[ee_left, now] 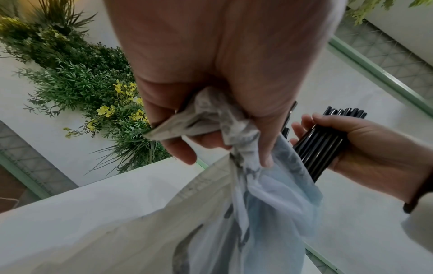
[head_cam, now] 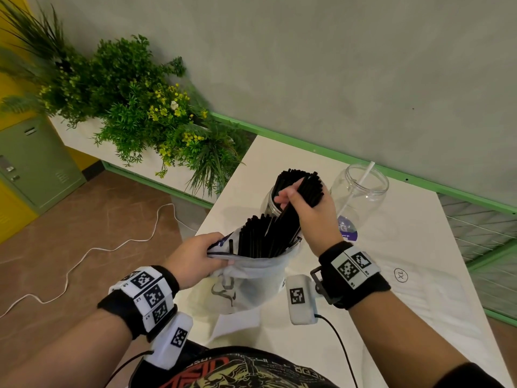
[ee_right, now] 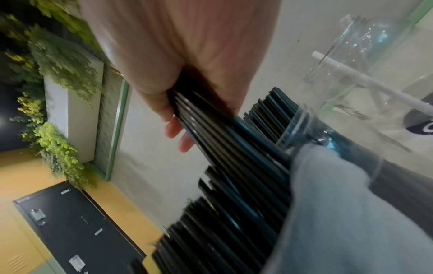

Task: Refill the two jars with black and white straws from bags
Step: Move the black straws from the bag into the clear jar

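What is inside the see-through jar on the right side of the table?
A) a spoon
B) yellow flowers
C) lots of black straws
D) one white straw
D: the clear jar holds just one white straw leaning out of its mouth, while the black straws are in the right hand.

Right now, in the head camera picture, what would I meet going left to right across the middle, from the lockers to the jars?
Green locker → plants → left hand gripping the bag → jar of black straws → right hand holding a bundle of black straws → clear jar with one white straw.
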